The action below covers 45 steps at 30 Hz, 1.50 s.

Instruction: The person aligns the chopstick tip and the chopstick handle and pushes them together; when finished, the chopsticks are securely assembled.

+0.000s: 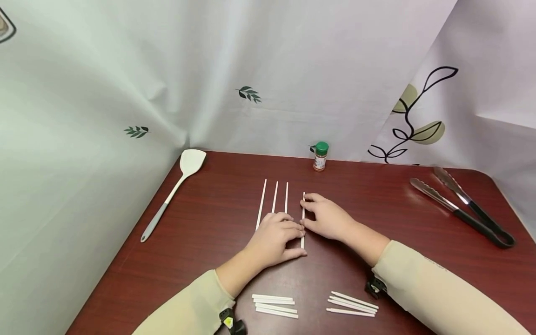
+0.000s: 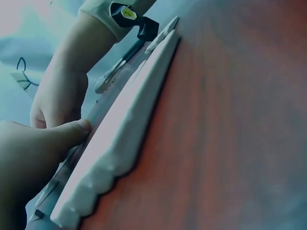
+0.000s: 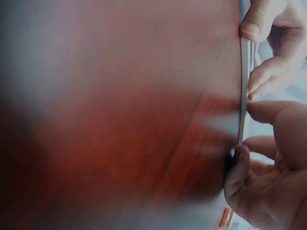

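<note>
White stick [image 1: 303, 212] lies on the table [image 1: 201, 232], three o'clock of three similar sticks [image 1: 286, 197]. Judged light, stiff, breakable if bent; grip mid-length. Left hand [image 1: 276, 238] and right hand [image 1: 328, 217] touch it; whether clamped, cannot tell. Past twelve o'clock, a green-capped bottle [image 1: 320, 162] shows reddish contents.
</note>
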### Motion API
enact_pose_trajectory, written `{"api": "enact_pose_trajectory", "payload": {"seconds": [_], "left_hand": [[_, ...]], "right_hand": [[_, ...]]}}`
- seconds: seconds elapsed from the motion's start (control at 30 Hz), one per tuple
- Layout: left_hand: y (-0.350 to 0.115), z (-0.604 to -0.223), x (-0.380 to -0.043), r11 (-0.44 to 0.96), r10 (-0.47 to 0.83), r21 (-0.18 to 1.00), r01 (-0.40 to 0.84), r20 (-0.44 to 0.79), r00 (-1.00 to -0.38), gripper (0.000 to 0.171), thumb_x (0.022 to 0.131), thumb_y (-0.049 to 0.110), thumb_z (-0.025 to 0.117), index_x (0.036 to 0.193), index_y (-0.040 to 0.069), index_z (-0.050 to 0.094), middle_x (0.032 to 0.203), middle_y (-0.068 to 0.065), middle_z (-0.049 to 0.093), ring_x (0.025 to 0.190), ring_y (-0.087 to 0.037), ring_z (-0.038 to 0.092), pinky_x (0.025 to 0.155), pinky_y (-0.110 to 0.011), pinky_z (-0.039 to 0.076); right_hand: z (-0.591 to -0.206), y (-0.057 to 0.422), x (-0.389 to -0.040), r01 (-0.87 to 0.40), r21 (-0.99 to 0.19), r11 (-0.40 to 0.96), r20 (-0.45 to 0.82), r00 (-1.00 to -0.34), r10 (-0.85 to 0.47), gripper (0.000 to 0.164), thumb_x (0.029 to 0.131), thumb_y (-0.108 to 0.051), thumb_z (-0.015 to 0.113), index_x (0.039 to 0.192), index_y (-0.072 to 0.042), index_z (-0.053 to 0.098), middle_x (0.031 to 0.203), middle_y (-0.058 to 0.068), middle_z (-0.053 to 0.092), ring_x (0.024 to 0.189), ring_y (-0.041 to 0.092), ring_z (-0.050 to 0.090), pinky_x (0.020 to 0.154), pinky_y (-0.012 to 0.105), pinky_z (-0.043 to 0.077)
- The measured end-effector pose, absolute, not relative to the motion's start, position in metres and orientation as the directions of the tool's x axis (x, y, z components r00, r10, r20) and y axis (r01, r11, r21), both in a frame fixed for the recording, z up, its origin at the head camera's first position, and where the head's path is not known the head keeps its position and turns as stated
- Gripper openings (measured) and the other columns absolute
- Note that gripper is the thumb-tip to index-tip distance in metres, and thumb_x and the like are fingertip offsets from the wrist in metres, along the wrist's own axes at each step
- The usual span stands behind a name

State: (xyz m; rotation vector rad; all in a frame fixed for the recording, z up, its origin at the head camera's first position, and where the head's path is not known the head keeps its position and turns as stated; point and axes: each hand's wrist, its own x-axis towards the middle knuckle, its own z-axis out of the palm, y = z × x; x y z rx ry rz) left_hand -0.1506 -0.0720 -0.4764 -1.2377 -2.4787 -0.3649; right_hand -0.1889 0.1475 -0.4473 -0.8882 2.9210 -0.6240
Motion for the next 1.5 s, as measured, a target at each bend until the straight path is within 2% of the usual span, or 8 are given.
{"api": "enact_pose_trajectory", "payload": {"seconds": [0.23,0.57,0.8,1.13,1.5], "left_hand": [[-0.073,-0.479,-0.157,0.620,0.689,0.088,0.780,0.415,-0.594,0.043,0.086,0.058,0.083,0.114,0.026,0.084,0.118,0.013,0.077,0.115,-0.015,0.063,0.095,-0.041,0.046],[-0.073,-0.479,-0.165,0.662,0.643,0.098,0.743,0.437,-0.629,0.042,0.087,0.057,0.082,0.117,0.027,0.083,0.123,0.015,0.076,0.103,-0.014,0.057,0.091,-0.045,0.038],[-0.075,-0.482,-0.166,0.669,0.636,0.121,0.733,0.417,-0.649,0.042,0.089,0.055,0.081,0.119,0.026,0.081,0.126,0.014,0.074,0.107,-0.017,0.058,0.095,-0.047,0.038],[-0.077,-0.485,-0.168,0.652,0.646,0.132,0.747,0.421,-0.638,0.041,0.090,0.053,0.081,0.120,0.025,0.080,0.127,0.013,0.074,0.110,-0.017,0.058,0.096,-0.049,0.037],[-0.078,-0.487,-0.168,0.646,0.662,0.129,0.752,0.396,-0.637,0.046,0.093,0.053,0.078,0.128,0.022,0.077,0.130,0.010,0.071,0.116,-0.015,0.059,0.098,-0.050,0.037]], "right_hand": [[-0.446,0.147,-0.205,-0.546,-0.391,0.741,0.039,-0.814,-0.579,0.057,0.098,-0.028,0.077,0.143,0.005,0.064,0.157,0.025,0.051,0.142,0.040,0.053,0.114,0.054,0.045],[-0.442,0.148,-0.219,-0.525,-0.430,0.735,0.049,-0.826,-0.561,0.059,0.098,-0.031,0.077,0.144,0.003,0.064,0.158,0.022,0.051,0.140,0.040,0.054,0.113,0.053,0.046],[-0.444,0.146,-0.221,-0.510,-0.437,0.741,0.055,-0.837,-0.544,0.057,0.098,-0.031,0.076,0.144,0.002,0.064,0.157,0.021,0.052,0.139,0.040,0.055,0.113,0.053,0.046],[-0.444,0.145,-0.220,-0.478,-0.458,0.750,0.034,-0.852,-0.522,0.059,0.099,-0.031,0.075,0.147,0.001,0.062,0.158,0.019,0.051,0.141,0.040,0.054,0.114,0.054,0.044],[-0.449,0.147,-0.220,-0.480,-0.454,0.751,0.060,-0.857,-0.512,0.057,0.099,-0.034,0.075,0.147,-0.005,0.065,0.157,0.014,0.053,0.141,0.037,0.055,0.113,0.054,0.045]]}}
